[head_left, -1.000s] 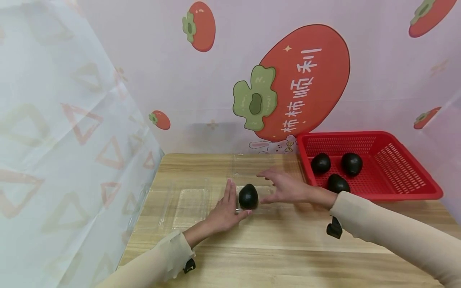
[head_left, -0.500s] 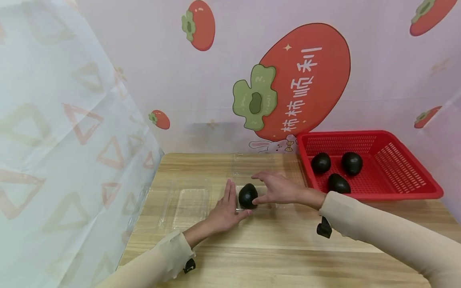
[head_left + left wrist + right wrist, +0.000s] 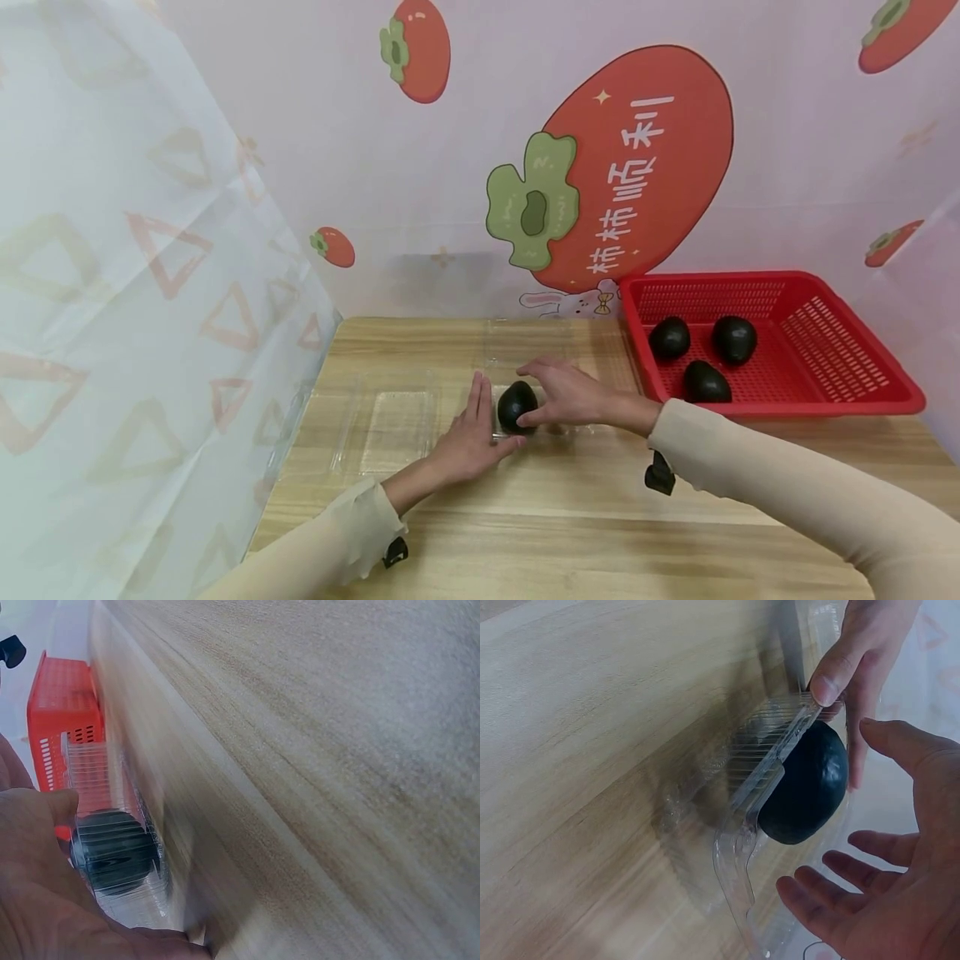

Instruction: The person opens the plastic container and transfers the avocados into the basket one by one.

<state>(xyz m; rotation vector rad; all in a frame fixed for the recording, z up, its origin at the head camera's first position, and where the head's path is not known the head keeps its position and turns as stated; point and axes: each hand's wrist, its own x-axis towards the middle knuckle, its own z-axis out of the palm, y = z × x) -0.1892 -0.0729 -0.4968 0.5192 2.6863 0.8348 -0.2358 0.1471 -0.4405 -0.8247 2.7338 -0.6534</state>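
A dark avocado (image 3: 513,407) sits in a clear plastic container (image 3: 757,780) near the middle of the table. My left hand (image 3: 467,440) lies along the container's left side, fingers straight and together. Its thumb presses at the near rim, as the right wrist view shows. From the right, my right hand (image 3: 572,394) reaches over the container with thumb and fingers spread around the avocado. In the right wrist view its fingers curve loosely with a gap to the fruit, and the palm faces it.
A red basket (image 3: 832,409) at the back right holds three more avocados (image 3: 734,339). Another clear plastic container (image 3: 397,433) lies left of my left hand, and clear plastic (image 3: 528,340) extends behind the avocado. A printed sheet hangs behind the table; a white one lines the left.
My right hand has moved left to the avocado, its thumb now overlapping the fruit in the head view. The left hand and the avocado have stayed in place.
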